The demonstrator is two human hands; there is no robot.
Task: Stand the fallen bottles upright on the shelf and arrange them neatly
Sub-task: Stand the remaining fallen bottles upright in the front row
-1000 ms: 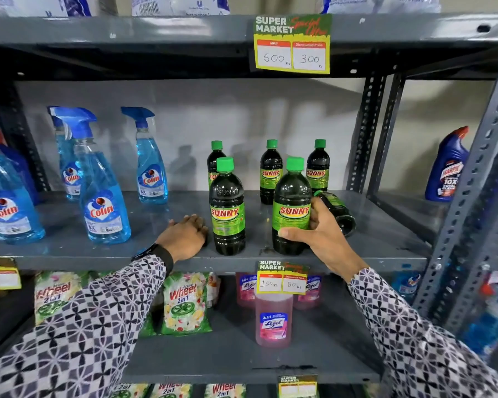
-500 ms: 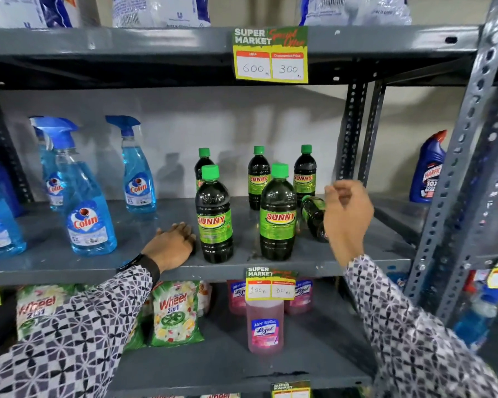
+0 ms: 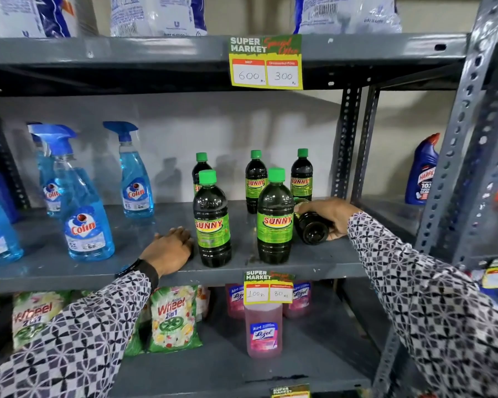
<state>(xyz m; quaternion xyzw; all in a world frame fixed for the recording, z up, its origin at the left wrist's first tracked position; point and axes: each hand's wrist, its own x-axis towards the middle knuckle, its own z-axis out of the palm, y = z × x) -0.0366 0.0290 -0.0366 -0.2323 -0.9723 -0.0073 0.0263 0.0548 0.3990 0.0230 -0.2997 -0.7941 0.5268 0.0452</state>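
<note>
Several dark Sunny bottles with green caps stand on the grey middle shelf [image 3: 322, 262]. Two stand at the front, the left front bottle [image 3: 212, 222] and the right front bottle [image 3: 275, 219]; three stand behind them, the back middle one [image 3: 255, 182] among them. One fallen bottle [image 3: 311, 229] lies on its side right of the front pair, base toward me. My right hand [image 3: 328, 215] is wrapped over this lying bottle. My left hand [image 3: 168, 249] rests flat on the shelf, just left of the left front bottle, holding nothing.
Blue Colin spray bottles [image 3: 87, 222] fill the shelf's left part. A perforated upright post [image 3: 345, 142] stands right of the Sunny bottles, with a blue Harpic bottle [image 3: 421, 170] beyond. Price tags [image 3: 266, 63] hang on shelf edges. Detergent packs and pink Lizol bottles [image 3: 263, 328] sit below.
My right hand let go of the right front bottle, rose, then came down onto the lying bottle. My left hand stayed put. The view shifted slightly.
</note>
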